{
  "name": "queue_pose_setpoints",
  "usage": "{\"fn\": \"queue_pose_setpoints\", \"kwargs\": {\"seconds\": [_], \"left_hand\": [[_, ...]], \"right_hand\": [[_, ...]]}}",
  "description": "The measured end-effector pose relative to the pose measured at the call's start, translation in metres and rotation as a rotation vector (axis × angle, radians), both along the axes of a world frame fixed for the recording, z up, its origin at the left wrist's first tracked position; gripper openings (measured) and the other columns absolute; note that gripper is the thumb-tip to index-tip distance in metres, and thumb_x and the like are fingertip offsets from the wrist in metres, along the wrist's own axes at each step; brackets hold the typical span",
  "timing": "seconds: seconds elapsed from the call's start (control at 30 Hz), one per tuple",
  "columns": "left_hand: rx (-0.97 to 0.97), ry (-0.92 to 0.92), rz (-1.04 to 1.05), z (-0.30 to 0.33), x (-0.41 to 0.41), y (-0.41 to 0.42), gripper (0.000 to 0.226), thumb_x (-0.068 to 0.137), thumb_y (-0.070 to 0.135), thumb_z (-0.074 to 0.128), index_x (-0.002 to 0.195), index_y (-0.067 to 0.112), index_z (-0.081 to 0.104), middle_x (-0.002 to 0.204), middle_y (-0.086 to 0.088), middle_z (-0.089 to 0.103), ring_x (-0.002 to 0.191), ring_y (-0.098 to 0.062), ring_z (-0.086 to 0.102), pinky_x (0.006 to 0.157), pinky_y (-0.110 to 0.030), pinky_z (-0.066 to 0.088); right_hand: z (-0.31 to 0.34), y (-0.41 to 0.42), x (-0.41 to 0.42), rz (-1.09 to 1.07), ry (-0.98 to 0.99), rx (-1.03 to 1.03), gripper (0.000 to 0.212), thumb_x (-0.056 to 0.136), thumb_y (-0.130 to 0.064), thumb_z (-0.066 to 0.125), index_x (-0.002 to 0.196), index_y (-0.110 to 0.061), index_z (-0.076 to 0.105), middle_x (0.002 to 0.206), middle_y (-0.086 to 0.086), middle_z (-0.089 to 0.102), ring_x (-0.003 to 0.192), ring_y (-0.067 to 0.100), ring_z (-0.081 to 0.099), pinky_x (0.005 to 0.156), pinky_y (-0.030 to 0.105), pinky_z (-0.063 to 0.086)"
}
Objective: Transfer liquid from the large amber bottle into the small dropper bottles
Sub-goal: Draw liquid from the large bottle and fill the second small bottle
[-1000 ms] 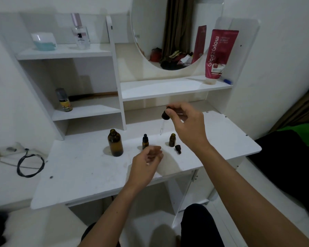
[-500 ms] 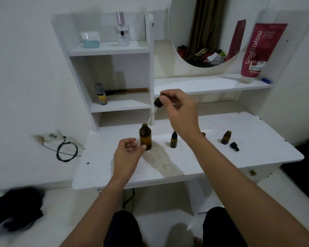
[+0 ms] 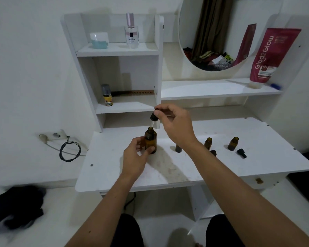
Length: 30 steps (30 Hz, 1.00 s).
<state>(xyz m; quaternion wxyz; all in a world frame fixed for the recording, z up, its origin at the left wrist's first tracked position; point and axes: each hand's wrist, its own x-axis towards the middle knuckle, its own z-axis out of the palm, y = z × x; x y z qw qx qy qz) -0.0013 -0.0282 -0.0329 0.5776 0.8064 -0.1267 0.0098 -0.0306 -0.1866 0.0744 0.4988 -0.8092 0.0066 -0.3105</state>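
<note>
The large amber bottle (image 3: pixel 150 141) stands uncapped on the white table (image 3: pixel 257 157). My left hand (image 3: pixel 135 155) grips its body from the near left side. My right hand (image 3: pixel 175 124) pinches the black bulb of a dropper (image 3: pixel 153 117) above it, and the glass tip points down into the bottle's mouth. A small capped dropper bottle (image 3: pixel 178 148) is partly hidden behind my right wrist. Two small open amber bottles (image 3: pixel 208 143) (image 3: pixel 233 143) stand further right, each with a loose black dropper cap (image 3: pixel 213 152) (image 3: pixel 241 152) lying near it.
White shelves rise behind the table, with a small spray can (image 3: pixel 107 95), a perfume bottle (image 3: pixel 131 32) and a jar (image 3: pixel 99 40). An oval mirror (image 3: pixel 221 32) and a red tube (image 3: pixel 273 56) stand at the back right. A coiled black cable (image 3: pixel 70 151) hangs at the left.
My left hand moved forward and took hold of the large bottle. My right hand brought the dropper leftward and lowered its tip into the bottle's mouth. The camera view shifted left.
</note>
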Motion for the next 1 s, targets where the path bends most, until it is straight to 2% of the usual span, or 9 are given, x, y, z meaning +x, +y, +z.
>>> {"fn": "queue_pose_setpoints", "kwargs": {"seconds": [0.1,0.27,0.5,0.6,0.7,0.83,1.0], "left_hand": [[-0.001,-0.007,-0.001,-0.001,0.0,0.0,0.047,0.089,0.025,0.08,0.131,0.018,0.061,0.122,0.007,0.069,0.112,-0.015,0.065,0.104,-0.034,0.053],[0.013,-0.012,-0.002,-0.001,0.0,0.0,0.044,0.09,0.026,0.079,0.13,0.021,0.06,0.118,0.014,0.067,0.11,-0.011,0.063,0.099,-0.023,0.05],[0.047,-0.019,0.007,-0.002,0.0,0.0,0.044,0.091,0.029,0.077,0.131,0.021,0.06,0.124,0.007,0.068,0.112,-0.012,0.063,0.103,-0.029,0.051],[0.045,-0.013,0.012,-0.001,-0.001,-0.001,0.044,0.091,0.029,0.077,0.131,0.021,0.059,0.126,0.007,0.068,0.112,-0.012,0.062,0.104,-0.03,0.05],[0.045,-0.017,0.025,-0.001,-0.003,-0.002,0.047,0.091,0.027,0.077,0.133,0.019,0.059,0.13,0.004,0.066,0.114,-0.012,0.06,0.106,-0.032,0.05],[0.049,0.007,0.036,0.001,-0.007,-0.002,0.053,0.09,0.029,0.078,0.137,0.018,0.056,0.134,0.003,0.064,0.118,-0.014,0.059,0.108,-0.035,0.049],[0.011,0.028,0.088,0.0,-0.013,0.0,0.067,0.086,0.037,0.082,0.142,0.019,0.05,0.135,0.003,0.061,0.114,-0.015,0.062,0.092,-0.023,0.051]], "right_hand": [[-0.009,0.002,0.001,0.018,0.061,-0.074,0.01,0.097,-0.013,0.074,0.107,-0.012,0.078,0.096,-0.007,0.075,0.086,-0.005,0.07,0.082,0.007,0.053],[-0.018,0.005,0.006,0.014,0.137,-0.132,0.004,0.098,-0.011,0.073,0.099,-0.013,0.077,0.092,-0.006,0.074,0.085,-0.001,0.068,0.077,0.005,0.051],[-0.022,0.011,0.011,0.0,0.108,-0.283,0.005,0.099,-0.007,0.069,0.096,-0.01,0.072,0.096,-0.001,0.072,0.09,0.015,0.067,0.079,0.012,0.052],[-0.018,0.01,0.008,0.009,0.086,-0.251,0.006,0.101,-0.01,0.067,0.102,-0.01,0.073,0.099,-0.003,0.072,0.091,0.01,0.067,0.079,0.006,0.052],[-0.007,0.011,0.001,0.003,0.039,-0.193,0.01,0.101,-0.011,0.067,0.109,-0.01,0.074,0.101,-0.007,0.07,0.09,0.002,0.067,0.083,0.006,0.053],[0.011,0.011,-0.005,-0.037,-0.026,-0.081,0.014,0.101,-0.013,0.067,0.114,-0.012,0.074,0.104,-0.005,0.074,0.092,0.001,0.07,0.085,0.007,0.053],[0.029,0.004,-0.018,-0.045,-0.095,0.031,0.015,0.102,-0.014,0.067,0.115,-0.013,0.073,0.106,-0.003,0.077,0.099,0.002,0.072,0.089,0.012,0.054]]}}
